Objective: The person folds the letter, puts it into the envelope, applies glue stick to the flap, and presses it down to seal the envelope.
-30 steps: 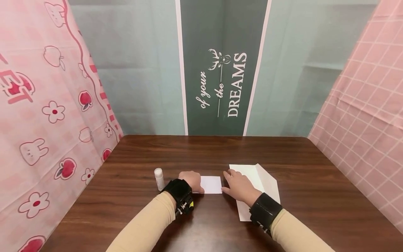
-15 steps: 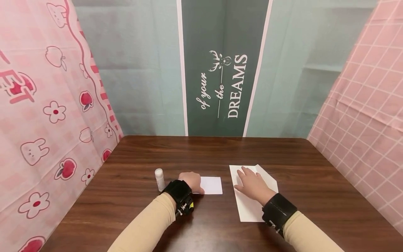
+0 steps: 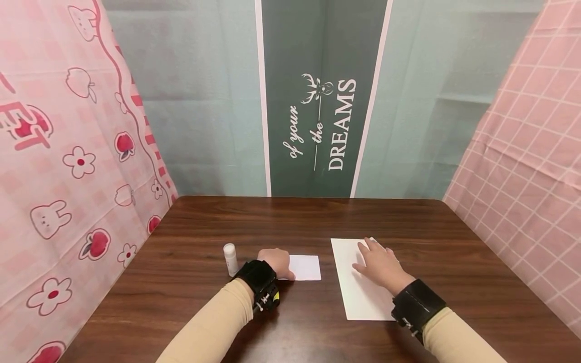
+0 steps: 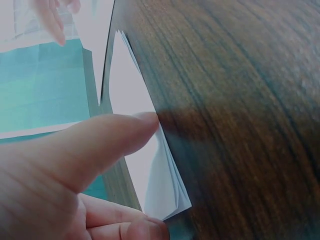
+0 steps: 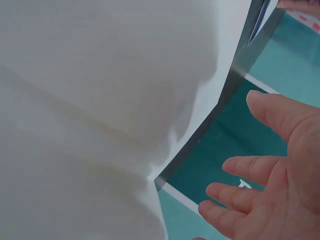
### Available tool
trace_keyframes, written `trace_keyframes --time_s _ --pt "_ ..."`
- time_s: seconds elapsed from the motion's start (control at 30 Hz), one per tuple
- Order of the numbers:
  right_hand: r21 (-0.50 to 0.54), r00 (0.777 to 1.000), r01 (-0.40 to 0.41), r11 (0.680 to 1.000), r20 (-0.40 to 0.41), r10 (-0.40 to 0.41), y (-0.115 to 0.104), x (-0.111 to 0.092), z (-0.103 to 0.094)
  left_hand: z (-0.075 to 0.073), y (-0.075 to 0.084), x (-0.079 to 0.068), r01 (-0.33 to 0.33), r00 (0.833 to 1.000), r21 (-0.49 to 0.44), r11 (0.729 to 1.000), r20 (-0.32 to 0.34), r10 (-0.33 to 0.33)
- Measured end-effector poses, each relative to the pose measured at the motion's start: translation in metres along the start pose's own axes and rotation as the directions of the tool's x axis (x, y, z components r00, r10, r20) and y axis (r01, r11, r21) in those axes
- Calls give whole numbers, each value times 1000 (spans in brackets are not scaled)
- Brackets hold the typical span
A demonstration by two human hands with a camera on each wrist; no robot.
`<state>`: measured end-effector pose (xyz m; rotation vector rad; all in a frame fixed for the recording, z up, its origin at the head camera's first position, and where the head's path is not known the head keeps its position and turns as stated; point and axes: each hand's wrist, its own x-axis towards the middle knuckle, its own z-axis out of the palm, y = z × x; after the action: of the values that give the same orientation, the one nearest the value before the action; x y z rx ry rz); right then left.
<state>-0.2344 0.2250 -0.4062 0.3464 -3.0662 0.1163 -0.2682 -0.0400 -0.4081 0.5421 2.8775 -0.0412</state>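
My left hand (image 3: pixel 274 261) holds a small folded white paper (image 3: pixel 306 267) flat on the table. In the left wrist view its thumb (image 4: pixel 135 127) lies across the top near one long edge, while curled fingers (image 4: pixel 147 227) are at the end, where several paper layers show. Over a larger white paper sheet (image 3: pixel 356 300) to the right is my right hand (image 3: pixel 381 264), its fingers spread and nearly straight, holding nothing. The right wrist view shows those fingers (image 5: pixel 235 195) apart from the creased sheet (image 5: pixel 100 100). My hand and wrist hide the sheet's right part in the head view.
A white capped tube, like a glue stick (image 3: pixel 230 259), stands upright left of my left hand. The brown wooden table (image 3: pixel 295 217) ends at a green curtain (image 3: pixel 209 126) behind, with pink curtains (image 3: pixel 526 166) at both sides. Each wrist wears a black strap (image 3: pixel 417 305).
My right hand has moved right, from beside the folded paper's right end to over the larger sheet. The sheet's raised right flap is now hidden. My left hand has stayed in place.
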Motion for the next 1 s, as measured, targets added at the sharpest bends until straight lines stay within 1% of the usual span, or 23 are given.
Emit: trace_keyframes --time_s 0.33,0.6,0.83,0.9,1.0 --pt "31 998 -55 998 -6 55 19 -8 0 1 0 -2 -4 1000 -7 1000 -2 4" --pt "61 994 -102 993 -18 104 39 -17 6 -1 3 -7 -14 1000 -14 1000 -9 14" --pt "100 993 -111 989 -35 115 52 -21 9 0 1 -5 -18 1000 -10 1000 -19 18" --pt "118 992 -122 985 -24 126 55 -22 11 0 0 -4 -19 1000 -9 1000 -23 19" --pt "151 989 -145 978 14 145 59 -24 12 0 0 -4 -19 999 -15 1000 -26 18"
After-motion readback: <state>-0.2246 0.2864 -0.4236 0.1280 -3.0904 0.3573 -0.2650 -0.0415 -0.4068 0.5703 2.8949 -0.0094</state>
